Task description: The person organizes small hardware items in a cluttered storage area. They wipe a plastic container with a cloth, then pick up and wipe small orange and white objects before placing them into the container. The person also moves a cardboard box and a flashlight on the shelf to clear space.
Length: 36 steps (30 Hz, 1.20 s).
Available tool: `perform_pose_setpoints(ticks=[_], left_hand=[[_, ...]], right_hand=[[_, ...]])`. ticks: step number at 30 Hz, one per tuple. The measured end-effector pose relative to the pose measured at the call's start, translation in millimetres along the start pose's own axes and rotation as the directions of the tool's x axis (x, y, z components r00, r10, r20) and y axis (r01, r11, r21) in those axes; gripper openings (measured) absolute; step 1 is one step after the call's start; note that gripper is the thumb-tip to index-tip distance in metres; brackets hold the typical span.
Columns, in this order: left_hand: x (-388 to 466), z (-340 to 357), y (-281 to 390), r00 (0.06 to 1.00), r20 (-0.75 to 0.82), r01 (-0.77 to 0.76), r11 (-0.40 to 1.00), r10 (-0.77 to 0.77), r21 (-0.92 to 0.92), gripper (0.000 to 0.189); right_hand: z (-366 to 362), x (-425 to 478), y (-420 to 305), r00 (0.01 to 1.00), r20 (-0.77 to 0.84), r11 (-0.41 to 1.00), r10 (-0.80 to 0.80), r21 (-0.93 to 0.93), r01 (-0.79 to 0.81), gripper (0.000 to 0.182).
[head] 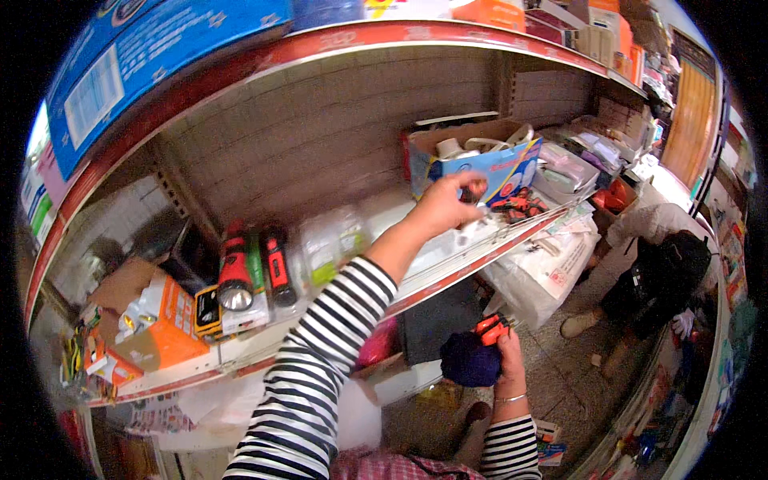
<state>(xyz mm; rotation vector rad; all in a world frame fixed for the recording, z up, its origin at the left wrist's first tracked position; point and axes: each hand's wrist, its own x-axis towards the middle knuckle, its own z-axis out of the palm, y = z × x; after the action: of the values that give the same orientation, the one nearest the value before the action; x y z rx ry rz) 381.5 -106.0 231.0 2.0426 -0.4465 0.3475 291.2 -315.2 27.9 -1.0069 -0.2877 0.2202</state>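
My left hand (447, 204) is over the shelf, in front of a blue printed carton (501, 171) with pale parts in its open top. Its curled fingers hold a small dark and reddish item (473, 191), blurred and partly covered. Several red-and-black small items (521, 205) lie in a heap just right of that hand. Lower down, off the shelf's front edge, my right hand (510, 360) grips red-and-black items (492, 329) like those in the heap. A dark blue cloth bundle (471, 360) is against its fingers; whether the hand holds it too is unclear.
Red-and-black flashlights (236, 282) and an orange carton (171, 327) stand on the left of the shelf (414, 303). Clear plastic trays (567, 171) sit farther right. A white bag (546, 270) juts below the edge. Black fabric (657, 288) and a shoe (579, 324) appear at right.
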Motion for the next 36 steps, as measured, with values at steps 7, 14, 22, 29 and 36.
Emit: perform_pose_setpoints(ticks=[7, 14, 22, 29, 36], left_hand=[[-108.7, 38.8, -1.4, 0.902, -0.002, -0.001, 0.004, -0.432, -1.0, 0.035], [-183.0, 93.6, -31.7, 0.784, 0.224, 0.054, -0.297, -0.579, -0.953, 0.021], [-212.6, 85.5, -26.6, 0.737, 0.261, 0.243, -0.115, -0.624, -0.963, 0.022], [-241.9, 71.3, -34.2, 0.587, 0.305, 0.329, -0.124, -0.75, -0.936, 0.029], [-249.0, 66.9, -41.9, 0.706, 0.304, 0.197, -0.234, -0.64, -0.952, 0.038]], right_hand=[[-4.0, -1.7, 16.2, 0.998, -0.008, 0.988, 0.055, 0.145, -0.053, 0.049], [16.3, -20.2, 11.0, 1.0, 0.008, 1.0, 0.016, -0.012, -0.015, 0.058], [17.2, -25.9, 5.3, 0.974, 0.203, 0.962, 0.103, -0.268, -0.046, 0.077], [35.1, -29.7, 0.0, 0.908, 0.361, 0.961, 0.211, -0.244, -0.127, 0.078], [45.1, -37.7, 4.7, 0.912, 0.366, 0.971, 0.185, -0.21, -0.113, 0.078]])
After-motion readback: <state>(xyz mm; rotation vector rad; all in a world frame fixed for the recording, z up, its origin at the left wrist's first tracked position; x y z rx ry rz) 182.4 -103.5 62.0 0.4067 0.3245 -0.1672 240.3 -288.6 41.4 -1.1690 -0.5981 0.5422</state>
